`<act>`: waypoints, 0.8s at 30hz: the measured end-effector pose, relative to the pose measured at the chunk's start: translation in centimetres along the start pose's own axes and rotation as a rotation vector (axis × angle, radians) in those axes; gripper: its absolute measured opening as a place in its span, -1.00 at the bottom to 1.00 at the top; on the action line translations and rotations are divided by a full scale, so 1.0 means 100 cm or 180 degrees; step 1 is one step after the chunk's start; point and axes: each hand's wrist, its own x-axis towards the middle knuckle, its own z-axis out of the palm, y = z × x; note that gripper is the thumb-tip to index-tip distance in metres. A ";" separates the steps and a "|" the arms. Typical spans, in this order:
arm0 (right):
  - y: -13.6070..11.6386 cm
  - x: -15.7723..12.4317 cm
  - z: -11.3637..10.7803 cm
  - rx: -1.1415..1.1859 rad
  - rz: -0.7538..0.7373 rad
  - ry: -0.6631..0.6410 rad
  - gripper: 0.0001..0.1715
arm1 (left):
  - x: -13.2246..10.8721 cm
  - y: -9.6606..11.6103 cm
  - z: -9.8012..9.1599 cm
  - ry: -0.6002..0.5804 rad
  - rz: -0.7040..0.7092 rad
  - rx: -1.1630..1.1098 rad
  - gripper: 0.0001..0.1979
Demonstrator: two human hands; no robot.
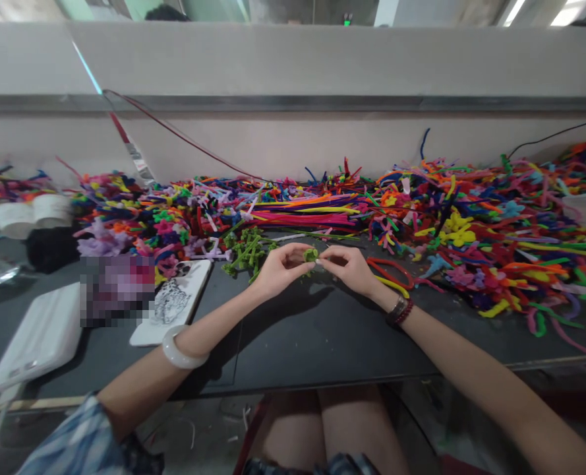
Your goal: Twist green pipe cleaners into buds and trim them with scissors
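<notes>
Here, a small curled green fuzzy piece [310, 254] between the left hand's grip [283, 265] and right hand's grip [349, 267], both pinching it, dark flat desk [317, 343] beneath, heaped green fuzzy stems [248, 251] left of them.

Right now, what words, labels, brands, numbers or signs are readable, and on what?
None legible.
Small glowing green patch in background: possibly a sign, too blurred.
White rounded plastic slab with cable: marks too small to read.
Flat white rectangular object with black pattern: no letters I can make out.
</notes>
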 end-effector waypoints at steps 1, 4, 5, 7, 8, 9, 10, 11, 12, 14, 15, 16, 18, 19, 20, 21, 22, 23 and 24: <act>0.000 0.000 0.001 0.0012 0.0020 0.0010 -0.77 | 0.000 -0.001 0.001 0.0056 0.0046 0.0052 -0.71; -0.002 -0.002 0.003 -0.0058 -0.0011 0.0031 -0.78 | -0.002 -0.004 0.000 0.0194 0.0179 0.0391 -0.80; -0.004 -0.002 0.003 -0.0077 -0.0014 0.0063 -0.78 | -0.002 -0.004 0.000 0.0240 0.0262 0.0549 -0.80; -0.005 -0.002 0.003 -0.0087 0.0002 0.0146 -0.77 | -0.003 -0.003 -0.001 0.0332 0.0502 0.0918 -0.81; -0.006 -0.002 0.003 -0.0086 0.0018 0.0195 -0.76 | -0.004 -0.002 -0.002 0.0362 0.0649 0.1117 -0.81; -0.006 -0.002 0.003 -0.0089 0.0026 0.0239 -0.76 | -0.005 -0.001 -0.002 0.0368 0.0801 0.1310 -0.82; -0.006 -0.002 0.003 -0.0098 0.0023 0.0272 -0.77 | -0.005 0.001 -0.002 0.0358 0.0945 0.1481 -0.83; -0.006 -0.002 0.004 -0.0113 0.0016 0.0289 -0.77 | -0.006 0.002 -0.002 0.0338 0.1075 0.1623 -0.83; -0.005 -0.003 0.005 -0.0128 0.0010 0.0295 -0.78 | -0.006 0.002 -0.003 0.0326 0.1190 0.1728 -0.83; -0.005 -0.003 0.006 -0.0158 -0.0004 0.0288 -0.79 | -0.006 0.002 -0.003 0.0323 0.1363 0.1851 -0.82; -0.004 -0.004 0.007 -0.0181 -0.0010 0.0285 -0.80 | -0.006 0.001 -0.003 0.0331 0.1422 0.1886 -0.82; -0.004 -0.004 0.008 -0.0205 -0.0016 0.0287 -0.80 | -0.006 0.000 -0.003 0.0339 0.1470 0.1914 -0.82; -0.004 -0.005 0.008 -0.0251 -0.0029 0.0287 -0.81 | -0.006 -0.002 -0.003 0.0342 0.1523 0.1963 -0.81; -0.004 -0.005 0.009 -0.0265 -0.0028 0.0279 -0.82 | -0.006 -0.003 -0.003 0.0334 0.1533 0.1984 -0.80; -0.004 -0.005 0.009 -0.0269 -0.0021 0.0271 -0.83 | -0.006 -0.003 -0.003 0.0323 0.1537 0.1997 -0.80; -0.003 -0.005 0.009 -0.0266 -0.0009 0.0255 -0.83 | -0.006 -0.003 -0.003 0.0305 0.1529 0.2002 -0.80; -0.003 -0.005 0.009 -0.0258 0.0010 0.0237 -0.84 | -0.006 -0.003 -0.003 0.0280 0.1502 0.1995 -0.80; -0.002 -0.005 0.010 -0.0252 0.0034 0.0218 -0.84 | -0.005 -0.002 -0.003 0.0252 0.1457 0.1973 -0.80; -0.002 -0.005 0.010 -0.0248 0.0060 0.0199 -0.85 | -0.005 -0.001 -0.004 0.0217 0.1389 0.1941 -0.80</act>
